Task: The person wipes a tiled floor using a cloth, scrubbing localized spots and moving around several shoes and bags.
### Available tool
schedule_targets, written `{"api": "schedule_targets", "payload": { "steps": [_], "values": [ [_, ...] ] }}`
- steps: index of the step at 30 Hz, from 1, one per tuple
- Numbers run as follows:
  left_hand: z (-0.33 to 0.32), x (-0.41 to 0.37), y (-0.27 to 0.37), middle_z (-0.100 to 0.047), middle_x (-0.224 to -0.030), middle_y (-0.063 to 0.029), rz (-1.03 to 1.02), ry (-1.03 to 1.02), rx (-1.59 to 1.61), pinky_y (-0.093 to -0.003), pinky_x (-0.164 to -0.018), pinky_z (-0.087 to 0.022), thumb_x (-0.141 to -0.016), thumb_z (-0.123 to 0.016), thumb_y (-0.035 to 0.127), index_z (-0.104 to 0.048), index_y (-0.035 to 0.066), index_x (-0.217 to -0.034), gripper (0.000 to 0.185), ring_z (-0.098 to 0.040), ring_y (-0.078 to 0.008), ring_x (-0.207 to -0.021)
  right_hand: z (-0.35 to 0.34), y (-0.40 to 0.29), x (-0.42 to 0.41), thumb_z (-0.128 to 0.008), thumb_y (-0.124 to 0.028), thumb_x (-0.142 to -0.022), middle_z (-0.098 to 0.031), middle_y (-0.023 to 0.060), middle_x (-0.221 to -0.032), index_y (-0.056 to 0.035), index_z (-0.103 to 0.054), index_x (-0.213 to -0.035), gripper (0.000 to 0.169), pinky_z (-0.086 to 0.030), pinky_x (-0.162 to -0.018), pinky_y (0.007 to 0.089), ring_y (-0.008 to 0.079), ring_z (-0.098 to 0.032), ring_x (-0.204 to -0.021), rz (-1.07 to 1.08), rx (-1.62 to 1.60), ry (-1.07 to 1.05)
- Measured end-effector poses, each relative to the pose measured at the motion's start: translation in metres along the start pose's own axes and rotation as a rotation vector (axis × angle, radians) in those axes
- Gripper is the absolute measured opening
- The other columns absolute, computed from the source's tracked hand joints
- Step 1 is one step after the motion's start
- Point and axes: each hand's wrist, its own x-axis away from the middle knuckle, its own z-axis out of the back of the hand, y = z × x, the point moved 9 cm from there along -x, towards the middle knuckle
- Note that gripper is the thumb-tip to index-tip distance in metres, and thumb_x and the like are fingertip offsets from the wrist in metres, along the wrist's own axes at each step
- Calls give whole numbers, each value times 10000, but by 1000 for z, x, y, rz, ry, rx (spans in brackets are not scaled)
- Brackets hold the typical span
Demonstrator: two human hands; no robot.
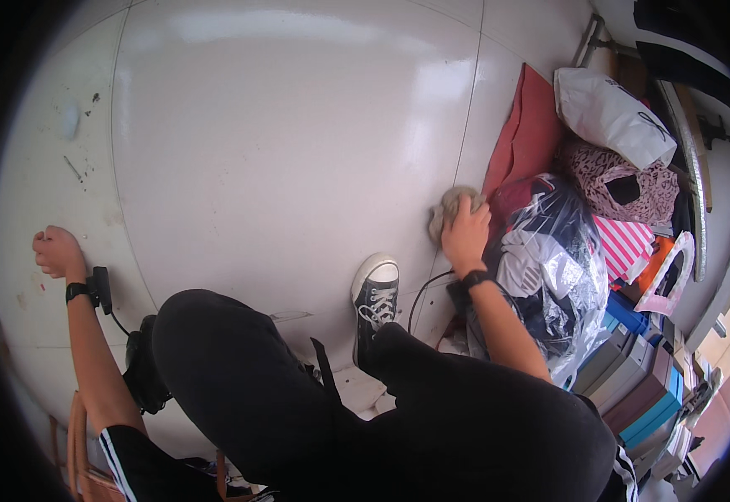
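Observation:
My right hand (465,233) grips a crumpled grey-brown cloth (443,216) against the pale tiled floor (289,163), beside the red mat. Part of the cloth is hidden under my fingers. My left hand (58,252) is over the floor at the far left, its fingers curled into a fist; nothing shows in it. A black strap with a small dark device (101,290) is around the left wrist. Between the hands, one black canvas sneaker (376,295) with a white toe cap is planted on the tiles.
To the right, a red mat (522,125) lies beside a clear plastic bag of clothes (547,263), a white bag (616,116) and a leopard-print bag (641,188). Several stacked boxes (641,389) stand lower right. Debris and a nail-like piece (72,168) dot the left floor.

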Motion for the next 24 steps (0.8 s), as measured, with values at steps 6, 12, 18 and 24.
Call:
{"api": "schedule_targets", "payload": {
  "steps": [6, 12, 18, 24],
  "values": [
    [-7, -9, -1, -634, -1348, -166, -45, 29, -3, -547, -1075, -421, -934, -494, 390, -646, 227, -1316, 442, -559, -413, -1264, -20, 2, 43, -709, -92, -751, -487, 231, -1176, -109, -526, -1284, 564, -485, -850, 513, 434, -524, -1066, -37, 79, -128],
    [-9, -9, 4, -637, -1340, -171, -42, 32, -26, -556, -1055, -437, -933, -501, 388, -647, 227, -1314, 439, -562, -417, -1259, -1, 3, -17, -732, -124, -777, -499, 230, -1154, -103, -525, -1285, 549, -485, -855, 506, 421, -530, -1063, -31, 59, -13],
    [-1, 7, 9, -646, -1319, -171, -22, 28, 26, -559, -1051, -438, -927, -511, 392, -652, 212, -1302, 439, -561, -423, -1253, -22, 9, 77, -747, -162, -845, -494, 276, -1251, -96, -509, -1352, 564, -484, -945, 525, 460, -523, -1136, -51, -65, -141],
    [-8, -14, 2, -625, -1358, -177, -54, 20, 15, -545, -1076, -419, -926, -488, 386, -651, 218, -1311, 450, -551, -425, -1265, -47, -10, 145, -774, -229, -866, -476, 312, -1244, -43, -489, -1354, 596, -468, -963, 527, 496, -502, -1149, -27, -119, -289]
  ]
}}
